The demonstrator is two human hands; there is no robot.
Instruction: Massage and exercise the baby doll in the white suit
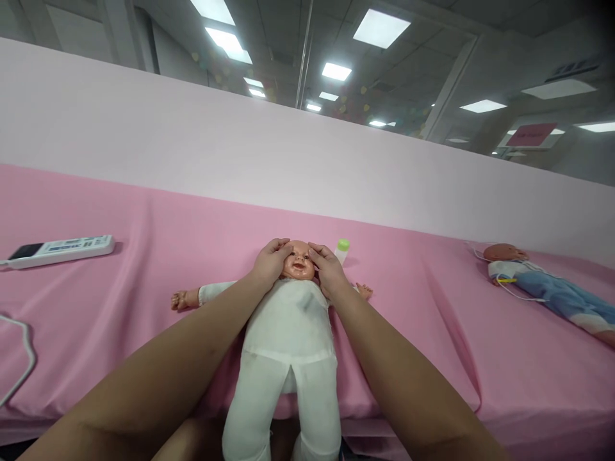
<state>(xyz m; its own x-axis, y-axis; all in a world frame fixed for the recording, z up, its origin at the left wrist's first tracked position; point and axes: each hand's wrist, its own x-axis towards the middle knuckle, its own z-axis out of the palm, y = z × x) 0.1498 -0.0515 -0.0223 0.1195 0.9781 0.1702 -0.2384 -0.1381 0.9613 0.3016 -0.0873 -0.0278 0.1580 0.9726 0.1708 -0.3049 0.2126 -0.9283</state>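
A baby doll (288,326) in a white suit lies on its back on the pink sheet (423,333), legs toward me and hanging over the near edge. My left hand (270,262) cups the left side of the doll's head (298,259), fingers curled over its forehead. My right hand (327,267) rests against the other side of the head, thumb near the brow. Both hands touch the head; neither lifts it.
A small white bottle with a green cap (341,250) stands just behind the doll's head. A second doll in blue clothes (542,288) lies at the right. A white remote-like device (60,250) and a cable (22,358) lie at the left. A pale partition rises behind.
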